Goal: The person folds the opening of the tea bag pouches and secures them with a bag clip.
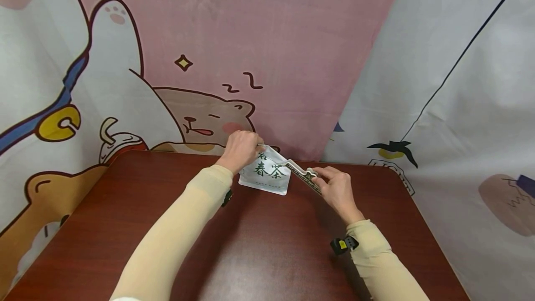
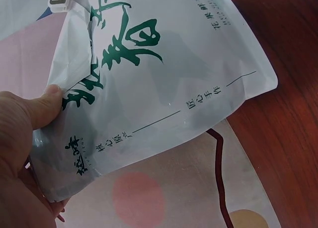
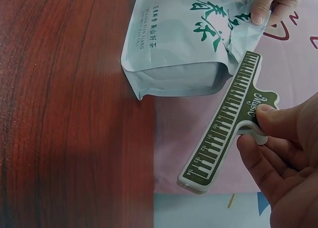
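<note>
Two pale-yellow sleeves point(image 1: 179, 226) reach forward over the reddish-brown wooden tabletop point(image 1: 251, 254), and a small black device point(image 1: 343, 245) with a yellow mark sits at the right wrist. Beyond it, the right hand point(image 1: 337, 190) pinches the handle of a green-and-white clip point(image 3: 223, 121) between thumb and fingers; the clip carries a piano-keyboard print, the word "Music" and small numbers along one edge. The clip slants up and leftward, its far end meeting the creased upper part of a white tea pouch point(image 1: 261, 181) — whether its jaws have any of the pouch between them, I cannot tell. The left hand point(image 1: 240, 150) pinches the pouch near an upper corner, thumb on the printed face. The pouch is over the far part of the tabletop, between the two hands, with large green Chinese characters on its front and finer lines of print toward its lower edge; whether its base touches the wood is unclear. Past the tabletop's far edge hangs a pink-and-white cartoon backdrop point(image 1: 292, 36) — a sleeping bear point(image 1: 209, 115) lies drawn just behind the left hand, with yellow sparkles point(image 1: 183, 62) above.
</note>
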### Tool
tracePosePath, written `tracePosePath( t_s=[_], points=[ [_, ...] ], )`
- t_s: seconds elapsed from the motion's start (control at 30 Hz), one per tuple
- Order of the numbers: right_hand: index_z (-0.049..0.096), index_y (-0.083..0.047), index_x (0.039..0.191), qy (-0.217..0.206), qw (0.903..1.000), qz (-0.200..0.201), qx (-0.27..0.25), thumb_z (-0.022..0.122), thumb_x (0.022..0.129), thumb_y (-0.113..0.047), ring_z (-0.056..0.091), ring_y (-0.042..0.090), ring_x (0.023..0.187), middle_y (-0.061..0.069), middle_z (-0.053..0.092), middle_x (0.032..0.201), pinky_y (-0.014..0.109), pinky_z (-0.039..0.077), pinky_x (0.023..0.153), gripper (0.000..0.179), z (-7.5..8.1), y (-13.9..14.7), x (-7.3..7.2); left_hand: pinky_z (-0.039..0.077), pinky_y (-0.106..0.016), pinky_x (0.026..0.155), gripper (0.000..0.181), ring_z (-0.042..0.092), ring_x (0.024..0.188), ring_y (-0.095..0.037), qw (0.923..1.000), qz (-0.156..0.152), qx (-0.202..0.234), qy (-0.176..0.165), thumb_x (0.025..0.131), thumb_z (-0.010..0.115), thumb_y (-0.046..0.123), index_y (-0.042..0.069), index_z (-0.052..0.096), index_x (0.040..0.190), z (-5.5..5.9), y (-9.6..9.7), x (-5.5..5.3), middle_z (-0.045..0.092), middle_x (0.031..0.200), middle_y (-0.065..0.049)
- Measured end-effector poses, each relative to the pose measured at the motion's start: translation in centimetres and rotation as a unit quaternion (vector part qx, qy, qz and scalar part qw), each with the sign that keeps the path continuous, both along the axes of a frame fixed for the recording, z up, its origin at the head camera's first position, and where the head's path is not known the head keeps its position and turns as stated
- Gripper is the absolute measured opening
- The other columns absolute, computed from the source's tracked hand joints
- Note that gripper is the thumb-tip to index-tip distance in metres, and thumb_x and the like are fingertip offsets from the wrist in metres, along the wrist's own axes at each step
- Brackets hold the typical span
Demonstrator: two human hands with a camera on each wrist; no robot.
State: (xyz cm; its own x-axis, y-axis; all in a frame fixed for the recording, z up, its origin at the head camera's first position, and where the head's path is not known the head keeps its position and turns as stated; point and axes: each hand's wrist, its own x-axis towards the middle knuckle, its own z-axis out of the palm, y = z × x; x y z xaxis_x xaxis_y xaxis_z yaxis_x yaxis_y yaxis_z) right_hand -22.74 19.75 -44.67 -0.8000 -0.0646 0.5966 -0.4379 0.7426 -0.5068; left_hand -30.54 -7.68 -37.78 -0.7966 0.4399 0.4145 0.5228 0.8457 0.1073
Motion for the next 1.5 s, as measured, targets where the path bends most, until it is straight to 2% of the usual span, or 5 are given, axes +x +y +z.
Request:
tracePosePath(
  t_s=[0.23,0.5,0.83,1.17,1.5],
  points=[
    [0.082,-0.003,0.098,0.006,0.9999,-0.007,0.006,0.087,0.076,0.005,0.053,0.014,0.058,0.009,0.074,0.080,0.027,0.041,0.053,0.024,0.3,0.2,-0.2,0.054,-0.039,0.066,0.011,0.070,0.072,-0.020,1.0000,0.002,-0.005,0.001,0.091,0.081,0.026,0.018,0.082,0.083,0.0,0.0,0.0,0.077,0.080,0.000],
    [0.082,-0.004,0.099,-0.010,0.9998,-0.013,0.005,0.085,0.078,0.004,0.052,0.014,0.056,0.009,0.074,0.081,0.027,0.041,0.052,0.023,0.4,0.3,-0.3,0.054,-0.039,0.066,0.012,0.070,0.072,-0.021,1.0000,0.003,-0.005,0.003,0.091,0.081,0.026,0.018,0.082,0.082,-0.1,0.0,-0.1,0.076,0.079,0.000],
    [0.083,-0.004,0.099,-0.021,0.9996,-0.016,0.006,0.085,0.079,0.003,0.057,0.017,0.057,0.010,0.076,0.084,0.028,0.043,0.053,0.021,0.3,0.3,-0.6,0.054,-0.038,0.065,0.013,0.070,0.071,-0.020,1.0000,0.000,-0.002,0.004,0.091,0.081,0.026,0.019,0.081,0.080,-0.1,0.0,-0.1,0.076,0.079,0.001],
    [0.082,-0.003,0.098,-0.009,0.9998,-0.010,0.017,0.085,0.078,0.003,0.067,0.026,0.067,0.012,0.076,0.086,0.039,0.050,0.060,0.021,0.3,0.0,-1.1,0.055,-0.038,0.065,0.008,0.072,0.073,-0.020,0.9999,0.005,-0.010,0.004,0.090,0.081,0.025,0.019,0.083,0.085,-0.1,0.0,-0.1,0.078,0.083,0.001],
    [0.082,-0.002,0.099,-0.021,0.9997,-0.006,0.004,0.084,0.079,0.004,0.062,0.022,0.064,0.012,0.076,0.086,0.030,0.044,0.057,0.021,0.3,-0.5,-1.5,0.054,-0.039,0.066,0.009,0.071,0.073,-0.021,0.9999,0.006,-0.014,0.004,0.090,0.081,0.025,0.020,0.083,0.083,-0.2,0.1,-0.2,0.077,0.082,0.001]
  ],
)
